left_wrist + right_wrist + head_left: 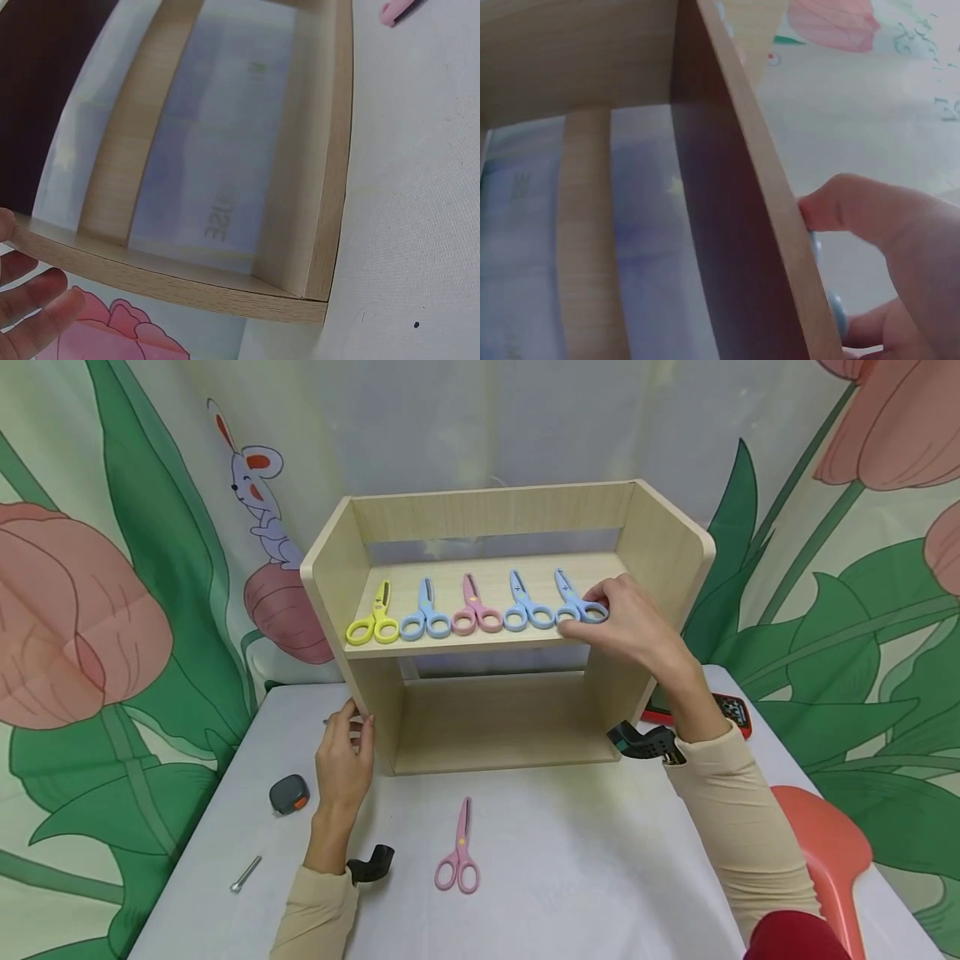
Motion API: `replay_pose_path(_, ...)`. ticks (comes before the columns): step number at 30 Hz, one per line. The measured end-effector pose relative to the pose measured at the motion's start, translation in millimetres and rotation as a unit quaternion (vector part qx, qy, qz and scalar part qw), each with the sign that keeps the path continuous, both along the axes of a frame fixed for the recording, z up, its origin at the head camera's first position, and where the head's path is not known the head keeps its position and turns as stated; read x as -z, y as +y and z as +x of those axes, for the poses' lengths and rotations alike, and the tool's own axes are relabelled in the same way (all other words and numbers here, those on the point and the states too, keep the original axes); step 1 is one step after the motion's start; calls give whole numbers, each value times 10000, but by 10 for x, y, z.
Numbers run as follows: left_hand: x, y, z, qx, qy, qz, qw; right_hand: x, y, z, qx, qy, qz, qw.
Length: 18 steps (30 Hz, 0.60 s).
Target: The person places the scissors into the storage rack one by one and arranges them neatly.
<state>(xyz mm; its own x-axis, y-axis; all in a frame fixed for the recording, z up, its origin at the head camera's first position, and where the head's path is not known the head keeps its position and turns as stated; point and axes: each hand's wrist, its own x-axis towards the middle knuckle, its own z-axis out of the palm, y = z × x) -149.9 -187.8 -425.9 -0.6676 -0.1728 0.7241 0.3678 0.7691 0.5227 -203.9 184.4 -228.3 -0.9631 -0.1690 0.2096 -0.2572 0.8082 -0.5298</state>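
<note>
My right hand (630,620) pinches the handles of the rightmost blue scissors (567,589) on the upper shelf. The thumb is at the shelf's front edge in the right wrist view, where slivers of blue handle (838,311) show. To the left lie another blue pair (519,589), pink scissors (470,589), blue scissors (427,597) and yellow scissors (381,602), points toward the back. My left hand (345,768) rests with loosely spread fingers against the outer left side of the wooden shelf unit (510,760). Another pair of pink scissors (461,839) lies on the table in front.
On the table's left are a tape measure (288,794) and a metal bolt (246,873). Right of the unit, a red-and-black device (735,712) is partly hidden by my right arm. A red chair (825,835) stands by the right edge. A printed curtain (487,427) hangs behind.
</note>
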Motion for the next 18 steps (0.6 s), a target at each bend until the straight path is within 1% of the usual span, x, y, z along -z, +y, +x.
replay_pose_path(6, 15, -5, -47, 93, 188, 7, 9998, -1, 24, 35, -31, -63, 21, 10000)
replay_pose_path(11, 16, -2, -48, 79, 205, 4, 9998, 14, 18, 74, 68, 84, -44, 9999)
replay_pose_path(14, 26, -13, -36, 57, 222, 5, 9997, 54, -19, 145, 230, 398, -253, 9986)
replay_pose_path(16, 37, -22, -36, 57, 236, 7, 9997, 97, -59, 222, 319, 787, -449, 9954)
replay_pose_path(18, 36, -28, -29, 56, 220, 6, 9997, 163, -113, 314, 350, 1247, -659, 9894)
